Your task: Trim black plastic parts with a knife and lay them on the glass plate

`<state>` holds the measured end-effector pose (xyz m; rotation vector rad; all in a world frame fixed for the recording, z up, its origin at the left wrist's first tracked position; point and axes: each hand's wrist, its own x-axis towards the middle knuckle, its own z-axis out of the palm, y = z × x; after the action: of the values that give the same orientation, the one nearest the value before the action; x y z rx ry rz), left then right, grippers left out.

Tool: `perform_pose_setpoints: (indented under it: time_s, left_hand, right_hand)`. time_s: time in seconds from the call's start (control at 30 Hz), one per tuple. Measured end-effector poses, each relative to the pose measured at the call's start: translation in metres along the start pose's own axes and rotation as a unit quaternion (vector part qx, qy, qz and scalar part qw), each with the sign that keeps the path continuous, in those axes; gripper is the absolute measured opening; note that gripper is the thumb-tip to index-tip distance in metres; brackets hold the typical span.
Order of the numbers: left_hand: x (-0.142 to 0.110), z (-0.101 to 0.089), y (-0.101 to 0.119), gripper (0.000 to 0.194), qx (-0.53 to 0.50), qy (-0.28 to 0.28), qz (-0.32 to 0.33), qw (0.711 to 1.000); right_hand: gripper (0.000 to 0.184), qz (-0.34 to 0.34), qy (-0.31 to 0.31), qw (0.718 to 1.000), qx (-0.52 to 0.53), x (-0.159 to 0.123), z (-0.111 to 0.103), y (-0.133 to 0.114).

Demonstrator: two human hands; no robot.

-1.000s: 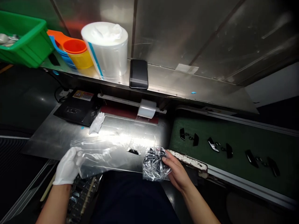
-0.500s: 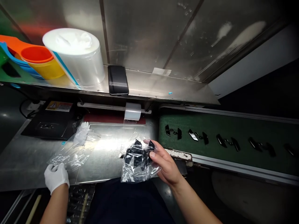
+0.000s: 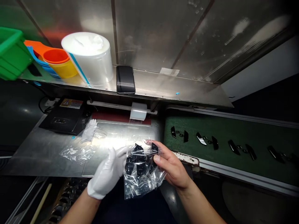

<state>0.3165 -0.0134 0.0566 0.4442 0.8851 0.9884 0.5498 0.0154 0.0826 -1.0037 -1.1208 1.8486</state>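
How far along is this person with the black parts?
Done: several black parts already sit inside a clear bag. In hand: the right hand holds that bag, with the gloved left hand at its edge. Apparently left: loose black pieces on the green conveyor. The total isn't visible, so I can't say what share is finished.

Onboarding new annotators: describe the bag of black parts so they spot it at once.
Find the green conveyor belt; the metal table is just left of it. At the table's near edge, the bare right hand grips a clear plastic bag. Its black parts set it apart from the flat, seemingly empty bag lying farther left.
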Motion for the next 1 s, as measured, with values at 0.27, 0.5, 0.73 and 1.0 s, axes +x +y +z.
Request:
perform_pose_setpoints:
  time_s: [0.27, 0.5, 0.73, 1.0]
  left_hand:
    - [0.003, 0.029, -0.015, 0.096, -0.234, -0.165, -0.098, 0.953]
    - [0.0, 0.039, -0.007, 0.095, -0.274, -0.183, -0.076, 0.941]
    - [-0.006, 0.04, -0.005, 0.102, -0.261, -0.207, -0.029, 0.942]
    - [-0.01, 0.043, -0.001, 0.081, -0.255, -0.208, 0.001, 0.944]
  right_hand:
    - [0.051, -0.015, -0.002, 0.981, -0.194, -0.008, -0.002, -0.021]
    - [0.052, -0.051, 0.032, 0.922, -0.382, -0.003, 0.0, -0.031]
    - [0.048, -0.073, 0.044, 0.936, -0.342, -0.003, -0.002, -0.033]
    - [0.054, -0.04, 0.059, 0.952, -0.297, -0.006, -0.005, -0.03]
